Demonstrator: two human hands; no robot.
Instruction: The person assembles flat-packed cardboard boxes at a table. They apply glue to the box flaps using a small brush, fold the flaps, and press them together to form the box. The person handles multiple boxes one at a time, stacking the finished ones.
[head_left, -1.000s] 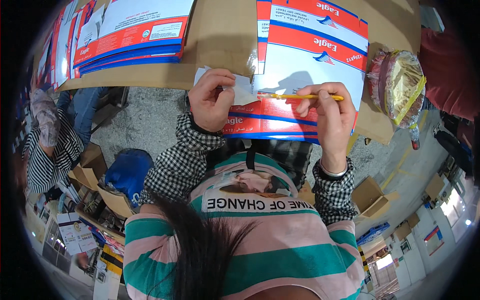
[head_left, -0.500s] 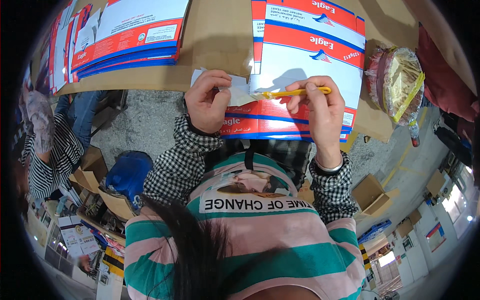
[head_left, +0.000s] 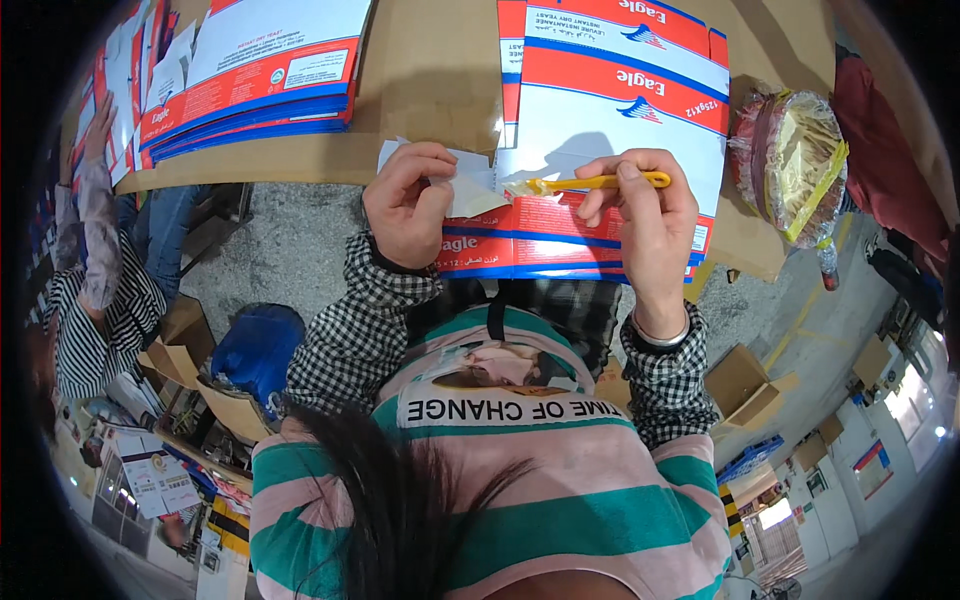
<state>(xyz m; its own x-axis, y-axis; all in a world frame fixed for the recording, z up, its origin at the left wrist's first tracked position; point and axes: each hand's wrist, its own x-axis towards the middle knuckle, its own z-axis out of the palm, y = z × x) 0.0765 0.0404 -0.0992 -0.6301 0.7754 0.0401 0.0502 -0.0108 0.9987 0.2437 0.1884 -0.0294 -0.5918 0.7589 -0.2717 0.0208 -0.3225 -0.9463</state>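
My right hand point(head_left: 655, 225) is closed in a pinch on the yellow handle of a slim brush point(head_left: 592, 184). Its pale tip points left and meets the edge of a printed carton blank point(head_left: 585, 118), flat, in red, white and blue. My left hand point(head_left: 405, 208) is closed on a piece of white paper point(head_left: 472, 192), which lies over the blank's left edge just beside the brush tip. What the left fingertips do behind the paper is partly hidden. More blanks show beneath the top one.
A stack of similar flat blanks point(head_left: 260, 80) lies at the far left of the brown cardboard-covered table point(head_left: 430, 60). On the right sits a round plastic-wrapped bundle point(head_left: 790, 165) with yellow tape. Another person's arm point(head_left: 98, 220) reaches in at the left. A blue container point(head_left: 258, 345) stands below the table.
My right hand has shifted slightly right with the brush, and the left slightly left with the paper, whose near corner now lies flatter. At the left, the other person's arm has reached up to the blanks.
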